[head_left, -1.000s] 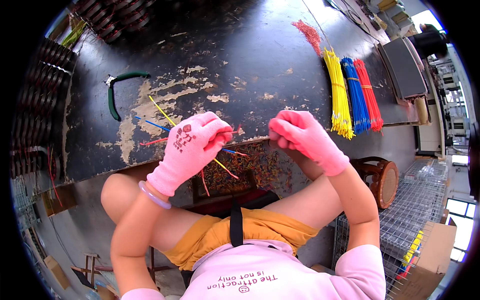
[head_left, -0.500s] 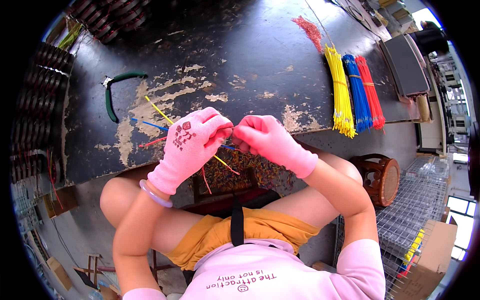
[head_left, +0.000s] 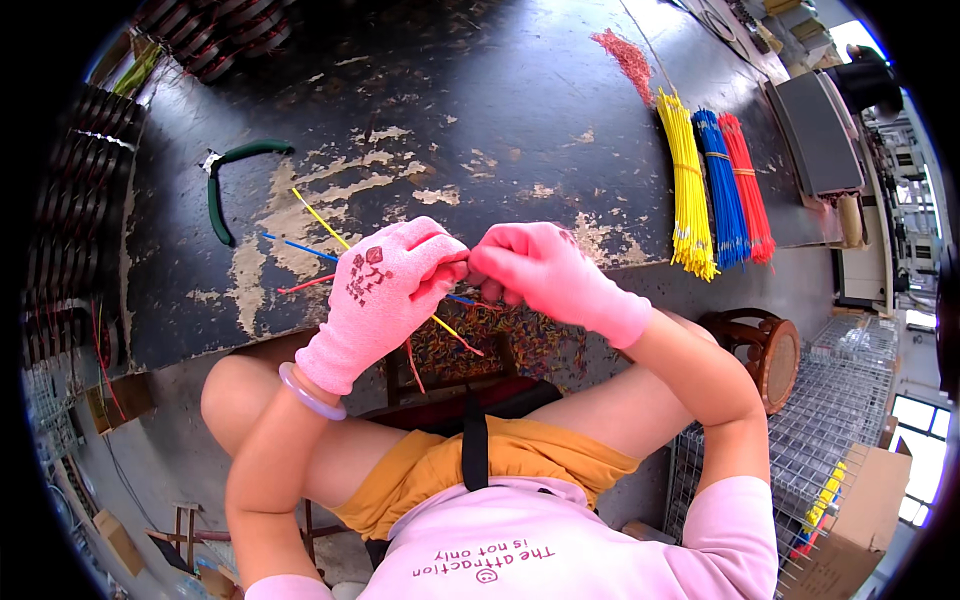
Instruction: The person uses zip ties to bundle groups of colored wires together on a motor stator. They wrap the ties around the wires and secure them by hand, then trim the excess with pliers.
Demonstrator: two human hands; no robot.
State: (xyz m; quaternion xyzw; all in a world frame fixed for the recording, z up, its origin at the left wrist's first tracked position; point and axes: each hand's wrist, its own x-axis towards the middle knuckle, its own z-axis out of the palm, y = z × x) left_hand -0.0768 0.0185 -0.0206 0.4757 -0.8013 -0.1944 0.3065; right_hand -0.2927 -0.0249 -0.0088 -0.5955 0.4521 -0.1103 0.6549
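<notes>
Both my hands wear pink gloves and meet at their fingertips over the table's front edge. My left hand [head_left: 385, 285] is closed around thin electrical wires: a yellow wire [head_left: 320, 216], a blue wire [head_left: 300, 247] and a red wire [head_left: 306, 285] stick out past its left side. Yellow and red ends hang below its palm, and a short blue piece shows between the hands. Pinched tight against the left fingertips is my right hand [head_left: 550, 272]; what lies in its grip is hidden. Green-handled cutters [head_left: 214, 190] lie spread on the table to the left.
Bundles of yellow wires [head_left: 687, 190], blue wires [head_left: 722, 190] and red wires [head_left: 748, 190] lie at the table's right, near a pile of red scraps [head_left: 627, 62]. Dark coils [head_left: 75, 230] are stacked at left. Multicoloured wire bits [head_left: 535, 345] fill the space below the edge.
My right wrist and forearm have swung slightly right and down, while the fingertips stay together. My left hand and its wires have hardly moved.
</notes>
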